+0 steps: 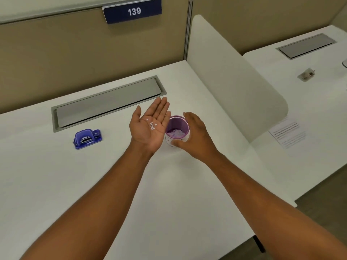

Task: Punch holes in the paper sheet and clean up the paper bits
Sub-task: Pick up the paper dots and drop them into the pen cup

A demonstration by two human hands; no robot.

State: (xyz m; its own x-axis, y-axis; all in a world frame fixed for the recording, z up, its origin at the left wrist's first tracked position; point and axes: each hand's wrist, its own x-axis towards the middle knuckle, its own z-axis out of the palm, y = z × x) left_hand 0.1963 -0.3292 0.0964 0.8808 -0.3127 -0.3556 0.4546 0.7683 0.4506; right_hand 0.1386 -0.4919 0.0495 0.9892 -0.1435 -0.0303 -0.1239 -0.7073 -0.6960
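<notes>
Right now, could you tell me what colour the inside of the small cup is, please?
Purple inside the cup, with white paper bits at the bottom; the head view shows it.

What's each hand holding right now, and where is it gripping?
The right hand grips the purple cup round its side wall. The left hand lies flat, palm up, carrying paper bits on the palm, gripping nothing.

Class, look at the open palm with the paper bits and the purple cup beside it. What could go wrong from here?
1. The paper bits lie loose on the flat left hand; a tilt away from the cup would probably scatter them on the desk.
2. The right hand grips the cup, which already holds bits; a knock from the left hand might tip it.
</notes>
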